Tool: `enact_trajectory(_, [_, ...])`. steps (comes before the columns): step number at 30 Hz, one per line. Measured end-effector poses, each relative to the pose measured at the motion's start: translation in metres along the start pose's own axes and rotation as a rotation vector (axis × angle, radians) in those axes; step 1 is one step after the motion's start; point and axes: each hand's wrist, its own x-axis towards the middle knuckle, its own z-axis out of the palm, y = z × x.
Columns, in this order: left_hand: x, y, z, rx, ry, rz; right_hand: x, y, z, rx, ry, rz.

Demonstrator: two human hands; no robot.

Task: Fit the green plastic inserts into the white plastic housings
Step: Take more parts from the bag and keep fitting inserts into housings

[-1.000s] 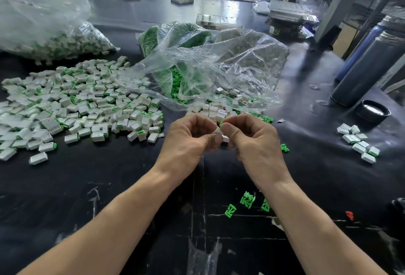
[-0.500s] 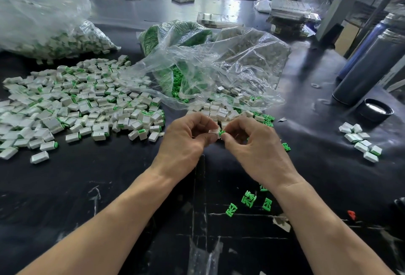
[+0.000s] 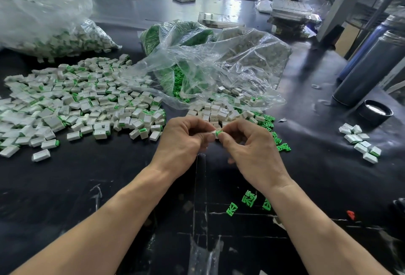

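Observation:
My left hand (image 3: 184, 141) pinches a white housing (image 3: 212, 132) at the centre of the black table. My right hand (image 3: 252, 149) pinches a green insert (image 3: 218, 132) whose end shows at the housing's right end. The two hands meet fingertip to fingertip above the table. Behind them lies a small heap of bare white housings (image 3: 221, 110) with loose green inserts (image 3: 268, 119) at its right. Three more green inserts (image 3: 248, 201) lie near my right wrist.
A wide pile of white-and-green assembled pieces (image 3: 83, 101) covers the left. Open clear bags (image 3: 208, 66) of green inserts and white parts sit behind the hands. A further few assembled pieces (image 3: 359, 141) lie at right, near a dark cylinder (image 3: 368, 71) and a black cap (image 3: 375, 111).
My hands have shifted slightly up and away. The green insert's end now shows between my fingertips at the housing's end, where before the fingers hid it.

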Motion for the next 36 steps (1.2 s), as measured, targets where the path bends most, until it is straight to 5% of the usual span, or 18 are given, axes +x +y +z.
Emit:
enact_trajectory(11, [0.001,-0.002,-0.003,0.156,-0.049,0.064,0.001,0.001,-0.005,-0.03,-0.061,0.006])
enact_trajectory(23, [0.003,0.002,0.006,-0.174,-0.042,-0.006,0.009,0.001,0.001,0.567,-0.079,0.288])
enact_trajectory(36, [-0.005,0.001,0.02,-0.235,-0.13,-0.007,0.003,-0.008,0.018,0.506,-0.015,0.349])
